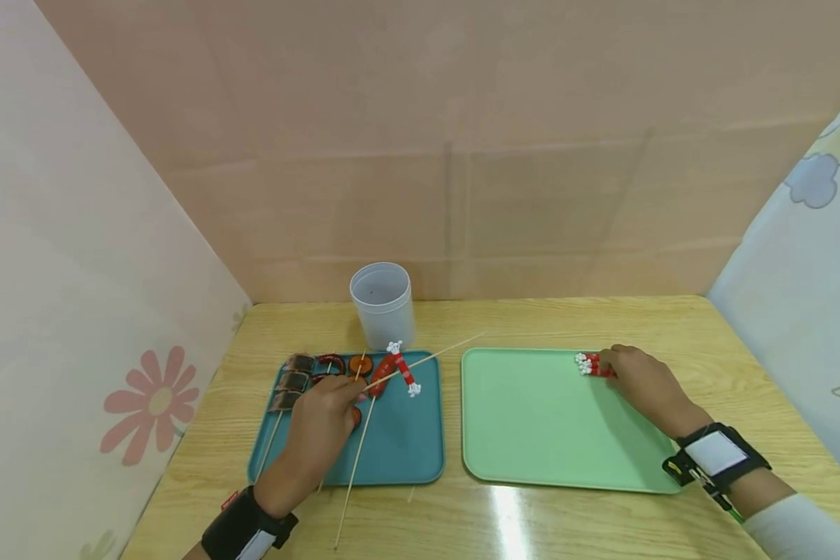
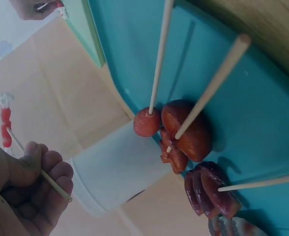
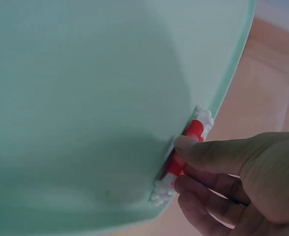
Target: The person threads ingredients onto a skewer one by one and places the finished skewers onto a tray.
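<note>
My left hand (image 1: 325, 420) pinches a thin wooden skewer (image 1: 455, 344) above the blue tray (image 1: 406, 459). One red piece with frilly white ends (image 1: 404, 369) is threaded crosswise on that skewer, well ahead of the fingers. Over at the far right corner of the green tray (image 1: 532, 435), my right hand (image 1: 640, 385) pinches a similar red piece with white ends (image 3: 176, 162) between thumb and fingers. In the right wrist view, this piece lies along the tray's raised rim, its middle partly covered by the thumb.
Several food skewers lie on the blue tray, including a red sausage-like piece (image 1: 383, 375), dark slabs (image 1: 292, 383) and orange round slices (image 1: 361, 364). A whitish plastic cup (image 1: 385, 319) stands behind that tray. A brown wall (image 1: 462, 194) rises at the table's back edge.
</note>
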`<state>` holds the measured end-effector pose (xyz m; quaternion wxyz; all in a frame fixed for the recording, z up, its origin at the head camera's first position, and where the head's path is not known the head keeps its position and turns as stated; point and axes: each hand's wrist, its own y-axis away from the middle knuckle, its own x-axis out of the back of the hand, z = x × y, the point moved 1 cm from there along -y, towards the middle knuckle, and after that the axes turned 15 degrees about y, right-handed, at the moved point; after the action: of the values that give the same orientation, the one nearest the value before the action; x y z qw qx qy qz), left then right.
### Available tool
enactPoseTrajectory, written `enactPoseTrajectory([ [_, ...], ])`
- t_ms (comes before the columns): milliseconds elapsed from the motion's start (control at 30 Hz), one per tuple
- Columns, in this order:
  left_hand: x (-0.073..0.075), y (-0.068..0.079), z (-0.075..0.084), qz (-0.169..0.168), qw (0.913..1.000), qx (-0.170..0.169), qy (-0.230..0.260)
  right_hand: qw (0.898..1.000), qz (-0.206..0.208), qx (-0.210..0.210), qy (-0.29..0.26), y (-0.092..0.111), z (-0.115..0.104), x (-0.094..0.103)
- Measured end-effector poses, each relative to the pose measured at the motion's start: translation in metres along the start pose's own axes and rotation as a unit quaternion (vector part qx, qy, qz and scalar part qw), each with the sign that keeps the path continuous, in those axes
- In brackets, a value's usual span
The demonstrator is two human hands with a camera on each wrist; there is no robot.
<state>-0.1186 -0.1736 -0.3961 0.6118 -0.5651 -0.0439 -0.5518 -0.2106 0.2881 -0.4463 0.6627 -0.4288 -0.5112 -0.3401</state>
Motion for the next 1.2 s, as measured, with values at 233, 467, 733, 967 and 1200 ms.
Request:
enactPoseTrajectory([
  [233, 0.0, 0.002, -0.002, -0.004, 1.0, 0.006, 0.004, 0.999, 0.041, 0.011, 0.026, -0.003, 0.0, -0.011],
  [467, 0.002, 0.001, -0.001, -0.014, 0.9998, 0.012, 0.009, 0.999, 0.035, -0.005, -0.039, -0.012, -0.008, 0.006],
  [733, -0.002, -0.003, 0.003, -0.022, 0.9996, -0.005, 0.015, 0.816, -0.081, -0.026, -0.572, -0.03, -0.055, 0.05],
  [967, -0.005, -0.004, 0.009, -0.02, 0.9993, -0.027, 0.015, 0.681, -0.131, 0.026, -0.72, -0.039, -0.102, 0.082],
  [1200, -0.004, -0.006, 0.014, -0.012, 0.9992, -0.036, 0.012, 0.708, -0.118, 0.008, -0.696, -0.041, -0.116, 0.094],
])
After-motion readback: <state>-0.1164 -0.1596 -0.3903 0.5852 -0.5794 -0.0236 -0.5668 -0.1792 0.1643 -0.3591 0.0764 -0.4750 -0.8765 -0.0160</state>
